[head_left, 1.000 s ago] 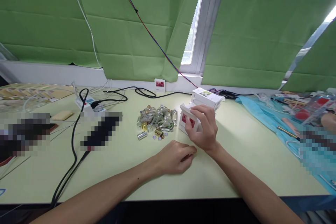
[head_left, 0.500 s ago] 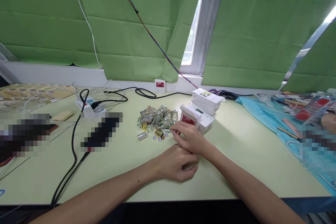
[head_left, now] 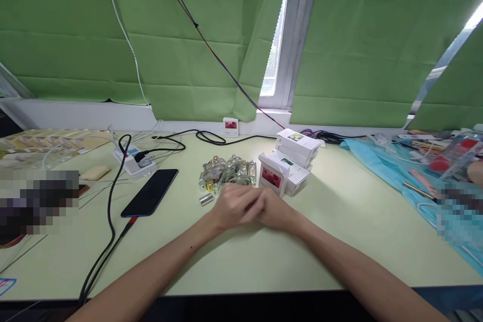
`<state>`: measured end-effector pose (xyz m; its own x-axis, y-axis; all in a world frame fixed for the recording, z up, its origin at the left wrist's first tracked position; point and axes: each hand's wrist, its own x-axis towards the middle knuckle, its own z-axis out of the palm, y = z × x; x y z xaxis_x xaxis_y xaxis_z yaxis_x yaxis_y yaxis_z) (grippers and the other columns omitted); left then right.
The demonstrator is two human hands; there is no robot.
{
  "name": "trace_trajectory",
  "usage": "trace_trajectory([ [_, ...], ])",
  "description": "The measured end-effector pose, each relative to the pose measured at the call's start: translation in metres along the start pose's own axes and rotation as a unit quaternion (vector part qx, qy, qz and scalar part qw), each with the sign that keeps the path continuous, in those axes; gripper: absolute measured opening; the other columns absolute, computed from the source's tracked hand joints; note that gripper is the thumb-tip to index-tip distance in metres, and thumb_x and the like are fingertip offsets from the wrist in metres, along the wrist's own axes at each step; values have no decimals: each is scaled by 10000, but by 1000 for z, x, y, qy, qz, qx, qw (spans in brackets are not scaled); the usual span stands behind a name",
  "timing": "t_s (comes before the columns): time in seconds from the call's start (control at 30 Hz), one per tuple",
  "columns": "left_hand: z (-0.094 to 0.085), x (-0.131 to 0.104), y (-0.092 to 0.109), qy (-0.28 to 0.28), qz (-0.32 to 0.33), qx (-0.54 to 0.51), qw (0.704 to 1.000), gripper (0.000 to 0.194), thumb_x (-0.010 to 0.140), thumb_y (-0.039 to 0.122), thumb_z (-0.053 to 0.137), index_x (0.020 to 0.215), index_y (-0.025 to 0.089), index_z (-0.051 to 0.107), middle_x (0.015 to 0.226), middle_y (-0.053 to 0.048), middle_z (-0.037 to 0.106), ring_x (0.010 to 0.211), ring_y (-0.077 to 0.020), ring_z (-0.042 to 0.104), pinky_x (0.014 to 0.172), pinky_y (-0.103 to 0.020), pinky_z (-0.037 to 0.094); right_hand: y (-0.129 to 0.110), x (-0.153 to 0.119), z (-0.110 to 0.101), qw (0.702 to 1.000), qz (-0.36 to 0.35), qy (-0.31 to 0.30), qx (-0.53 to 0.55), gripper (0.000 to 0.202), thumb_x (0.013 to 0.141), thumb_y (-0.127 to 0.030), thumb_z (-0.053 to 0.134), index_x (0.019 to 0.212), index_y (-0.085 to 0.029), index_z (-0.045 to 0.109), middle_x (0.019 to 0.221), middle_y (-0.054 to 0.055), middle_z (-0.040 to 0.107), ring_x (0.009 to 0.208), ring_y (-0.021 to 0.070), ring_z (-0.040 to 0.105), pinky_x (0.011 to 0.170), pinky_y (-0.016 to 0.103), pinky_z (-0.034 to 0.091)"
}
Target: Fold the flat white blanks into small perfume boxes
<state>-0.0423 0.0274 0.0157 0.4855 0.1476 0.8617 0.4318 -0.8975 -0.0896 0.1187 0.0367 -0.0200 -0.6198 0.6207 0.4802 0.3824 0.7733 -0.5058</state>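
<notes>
My left hand [head_left: 236,205] and my right hand [head_left: 274,210] meet on the table, pressed together with fingers folded against each other. The fingers overlap, and whether anything small lies between them is hidden. Just beyond them is a cluster of glass bottles [head_left: 228,168] with gold and silver caps, partly covered by my hands. One silver cap [head_left: 206,199] lies on its side left of the hands. Behind my right hand stands an open white box [head_left: 270,175] with a red picture, beside a stack of white boxes [head_left: 298,142].
A black phone [head_left: 151,193] with a cable and a white power strip [head_left: 134,163] are at the left. Another white box [head_left: 230,127] stands by the wall. Blue plastic sheeting [head_left: 381,168] with clutter covers the right side of the table [head_left: 339,241].
My left hand has moved up and left, towards the bottles. My right hand has lowered from beside the open box and now presses against my left hand. The view has shifted slightly.
</notes>
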Motion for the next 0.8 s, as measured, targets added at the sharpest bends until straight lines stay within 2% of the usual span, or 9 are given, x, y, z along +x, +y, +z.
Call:
trace_trajectory([
  [0.1, -10, 9, -19, 30, -76, 70, 994, 281, 929, 141, 553, 653, 197, 547, 501, 47, 530, 441, -91, 428, 475, -265, 308, -5, 1, 1, 1000, 11, -2, 2, 182, 959, -135, 505, 850, -187, 641, 845, 40, 729, 715, 162, 625, 671, 280, 463],
  [0.2, -23, 21, -44, 17, -250, 111, 962, 177, 934, 212, 538, 796, 187, 646, 761, -28, 704, 699, -149, 625, 698, -266, 481, -11, 2, -1, 1000, 15, -3, -13, 248, 1028, -236, 487, 852, -191, 655, 819, 41, 719, 718, 165, 617, 683, 288, 437],
  [0.27, -31, 25, -63, -48, -330, 132, 934, 146, 901, 247, 560, 905, 178, 689, 973, -75, 734, 939, -214, 670, 894, -321, 507, -12, 3, -3, 1000, 15, -6, -19, 276, 1043, -262, 478, 846, -190, 656, 799, 40, 710, 710, 163, 608, 674, 287, 418],
  [0.33, -37, 25, -84, -144, -402, 148, 892, 244, 890, 286, 567, 1062, 175, 699, 1164, -95, 717, 1120, -257, 648, 1016, -362, 479, -13, 3, -4, 999, 18, -11, -24, 285, 1049, -267, 474, 844, -189, 656, 800, 40, 709, 711, 160, 605, 670, 284, 407],
  [0.37, -39, 23, -93, -165, -418, 149, 881, 270, 886, 288, 568, 1086, 167, 704, 1196, -104, 716, 1149, -273, 643, 1045, -380, 467, -13, 3, -4, 999, 20, -15, -27, 287, 1050, -271, 475, 843, -187, 655, 803, 40, 709, 714, 158, 604, 669, 281, 402],
  [0.43, -42, 21, -111, -195, -435, 146, 867, 289, 885, 287, 570, 1101, 162, 715, 1194, -107, 735, 1150, -284, 657, 1049, -389, 470, -13, 2, -3, 999, 21, -20, -32, 296, 1053, -280, 475, 834, -185, 650, 804, 37, 704, 716, 153, 598, 668, 276, 393],
  [0.53, -44, 20, -129, -249, -461, 133, 842, 233, 844, 301, 642, 995, 165, 756, 1030, -96, 786, 1009, -263, 720, 950, -344, 525, -12, 2, -2, 999, 20, -23, -30, 310, 1056, -291, 475, 819, -185, 644, 793, 32, 694, 711, 146, 590, 670, 270, 391],
  [0.67, -42, 26, -143, -304, -482, 121, 813, 201, 740, 342, 772, 853, 176, 781, 854, -80, 792, 864, -256, 740, 753, -288, 551, -12, 2, -2, 999, 22, -20, -20, 296, 1055, -300, 478, 851, -188, 661, 816, 37, 709, 717, 151, 597, 672, 273, 404],
  [0.8, -35, 28, -151, -338, -486, 117, 798, 204, 642, 351, 847, 749, 191, 782, 811, -79, 785, 822, -249, 736, 674, -259, 535, -13, 2, -3, 999, 24, -17, -16, 293, 1053, -293, 480, 860, -191, 674, 838, 41, 720, 739, 157, 614, 684, 277, 419],
])
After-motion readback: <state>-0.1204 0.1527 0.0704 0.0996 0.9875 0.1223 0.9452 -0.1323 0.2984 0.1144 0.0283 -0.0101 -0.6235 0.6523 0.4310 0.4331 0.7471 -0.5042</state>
